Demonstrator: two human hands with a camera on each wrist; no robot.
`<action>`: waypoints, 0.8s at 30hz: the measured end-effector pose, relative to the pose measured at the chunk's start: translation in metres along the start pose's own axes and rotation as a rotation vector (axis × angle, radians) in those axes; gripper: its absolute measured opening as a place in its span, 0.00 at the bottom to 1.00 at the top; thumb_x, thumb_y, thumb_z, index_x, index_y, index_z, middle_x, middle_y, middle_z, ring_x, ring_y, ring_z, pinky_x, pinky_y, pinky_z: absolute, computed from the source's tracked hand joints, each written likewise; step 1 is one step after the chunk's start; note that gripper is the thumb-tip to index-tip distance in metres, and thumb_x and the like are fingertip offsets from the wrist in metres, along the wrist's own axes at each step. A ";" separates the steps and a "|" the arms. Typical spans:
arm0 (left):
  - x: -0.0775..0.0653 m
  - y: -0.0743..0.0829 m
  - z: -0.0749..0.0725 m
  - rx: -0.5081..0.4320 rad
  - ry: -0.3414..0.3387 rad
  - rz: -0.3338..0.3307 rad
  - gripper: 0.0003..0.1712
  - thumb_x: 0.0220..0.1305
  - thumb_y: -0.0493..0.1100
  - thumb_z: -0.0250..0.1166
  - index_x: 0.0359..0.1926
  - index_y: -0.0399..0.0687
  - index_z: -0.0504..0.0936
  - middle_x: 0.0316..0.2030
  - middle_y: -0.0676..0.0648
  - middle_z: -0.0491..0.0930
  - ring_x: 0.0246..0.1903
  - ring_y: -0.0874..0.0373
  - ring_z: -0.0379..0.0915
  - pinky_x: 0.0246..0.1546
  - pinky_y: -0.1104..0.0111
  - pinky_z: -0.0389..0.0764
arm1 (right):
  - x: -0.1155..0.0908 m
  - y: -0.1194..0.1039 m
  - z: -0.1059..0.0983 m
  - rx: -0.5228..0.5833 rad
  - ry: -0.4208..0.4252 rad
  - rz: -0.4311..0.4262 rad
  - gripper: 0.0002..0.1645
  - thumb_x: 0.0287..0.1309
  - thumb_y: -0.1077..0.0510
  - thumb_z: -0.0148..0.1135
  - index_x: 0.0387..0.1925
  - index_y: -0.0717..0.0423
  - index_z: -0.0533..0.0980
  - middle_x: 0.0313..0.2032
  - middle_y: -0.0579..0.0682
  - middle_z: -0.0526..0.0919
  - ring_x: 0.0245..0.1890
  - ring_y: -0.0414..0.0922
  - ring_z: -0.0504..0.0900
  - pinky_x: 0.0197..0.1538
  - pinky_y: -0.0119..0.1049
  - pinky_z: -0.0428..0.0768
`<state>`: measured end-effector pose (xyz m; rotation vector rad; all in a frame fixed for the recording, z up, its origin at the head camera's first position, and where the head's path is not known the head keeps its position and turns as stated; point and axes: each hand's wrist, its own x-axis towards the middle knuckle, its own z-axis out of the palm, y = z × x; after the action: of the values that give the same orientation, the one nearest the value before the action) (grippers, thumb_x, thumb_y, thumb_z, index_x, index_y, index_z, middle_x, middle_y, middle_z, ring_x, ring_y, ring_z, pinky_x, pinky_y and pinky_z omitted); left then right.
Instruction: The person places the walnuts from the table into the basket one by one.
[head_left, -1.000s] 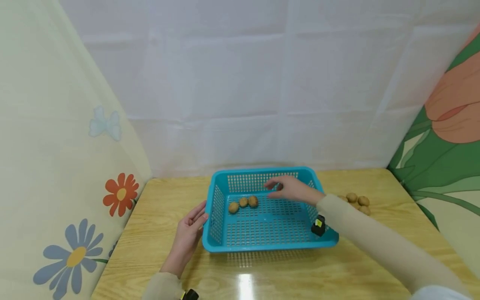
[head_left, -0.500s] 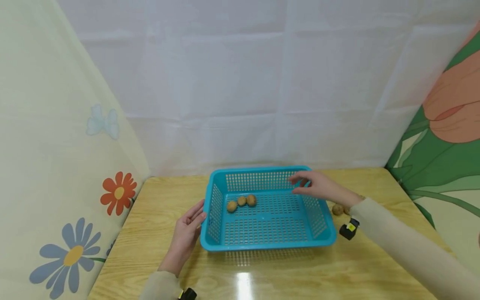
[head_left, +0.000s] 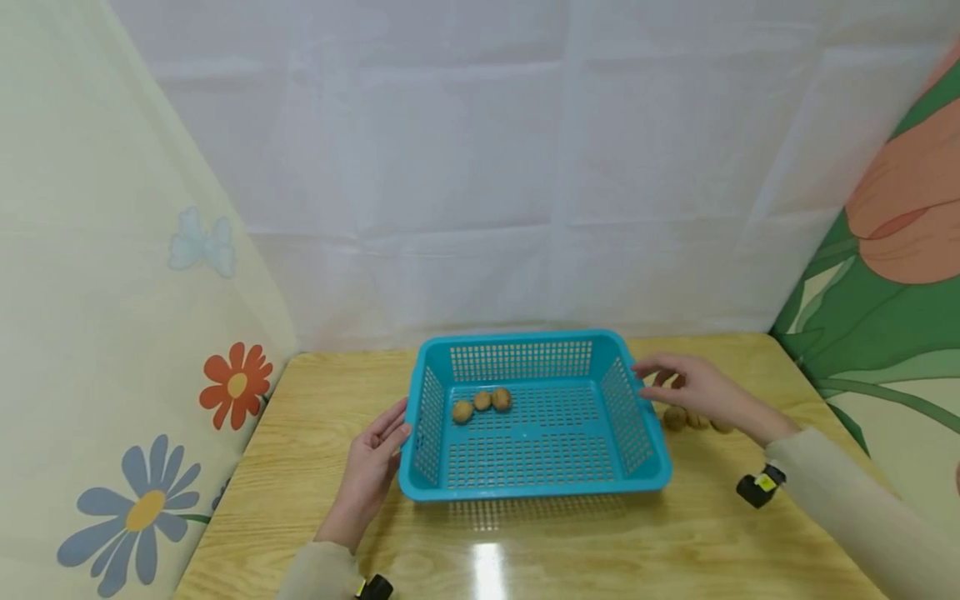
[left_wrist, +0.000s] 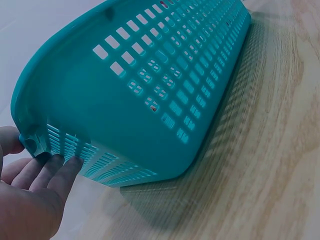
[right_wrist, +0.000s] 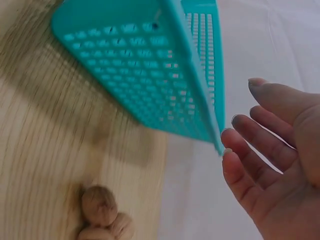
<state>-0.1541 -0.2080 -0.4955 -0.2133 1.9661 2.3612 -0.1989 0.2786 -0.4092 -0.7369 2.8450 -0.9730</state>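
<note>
A blue plastic basket (head_left: 536,492) with slotted walls stands on the table, and three walnuts (head_left: 502,400) lie together in its left half. At the basket's left end, my left hand (head_left: 369,462) holds the rim: in the left wrist view the thumb is at the rim and the fingers (left_wrist: 65,177) lie against the outer wall. My right hand (head_left: 693,388) hovers by the right rim, its fingers loosely bent and holding nothing. In the right wrist view its fingertips are close to the rim; whether they touch cannot be told. Below it lie several loose walnuts (head_left: 675,418), partly hidden by the hand.
The wooden table (head_left: 555,550) extends in front of the basket and to both sides. A white cloth (head_left: 450,167) hangs right behind the table. Flower-printed cloths (head_left: 135,333) flank it left and right.
My right hand has moved from over the inside of the basket rightward, out past its right rim, holding nothing. The left hand keeps its place on the basket. The three walnuts inside stay put.
</note>
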 end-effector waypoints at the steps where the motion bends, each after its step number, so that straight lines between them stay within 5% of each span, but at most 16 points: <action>1: 0.000 0.000 0.000 0.001 -0.002 -0.001 0.32 0.76 0.41 0.63 0.76 0.42 0.68 0.71 0.41 0.73 0.56 0.66 0.81 0.56 0.67 0.84 | -0.005 0.003 -0.002 -0.003 0.011 0.012 0.22 0.72 0.54 0.66 0.62 0.58 0.79 0.55 0.55 0.85 0.46 0.46 0.82 0.46 0.40 0.83; 8: -0.001 0.002 0.002 -0.004 0.008 -0.010 0.30 0.76 0.40 0.63 0.76 0.43 0.69 0.72 0.40 0.72 0.55 0.66 0.81 0.56 0.68 0.84 | -0.037 0.033 -0.012 -0.015 0.087 0.070 0.21 0.72 0.58 0.65 0.63 0.57 0.79 0.55 0.58 0.85 0.46 0.45 0.82 0.44 0.37 0.84; 18: 0.001 0.000 0.001 -0.023 0.009 -0.028 0.30 0.77 0.40 0.63 0.76 0.45 0.70 0.71 0.42 0.73 0.56 0.65 0.81 0.57 0.66 0.84 | -0.070 0.074 -0.016 -0.042 0.164 0.147 0.22 0.72 0.58 0.65 0.61 0.64 0.79 0.56 0.65 0.83 0.43 0.25 0.76 0.39 0.33 0.82; 24: 0.002 0.000 0.001 0.005 0.008 -0.017 0.32 0.76 0.44 0.64 0.76 0.43 0.68 0.71 0.42 0.73 0.56 0.66 0.81 0.56 0.67 0.84 | -0.081 0.096 -0.017 -0.071 0.168 0.225 0.25 0.74 0.53 0.64 0.64 0.63 0.77 0.59 0.67 0.81 0.43 0.27 0.76 0.39 0.37 0.82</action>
<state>-0.1557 -0.2074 -0.4961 -0.2385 1.9648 2.3483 -0.1710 0.3913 -0.4604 -0.3423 3.0342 -0.9466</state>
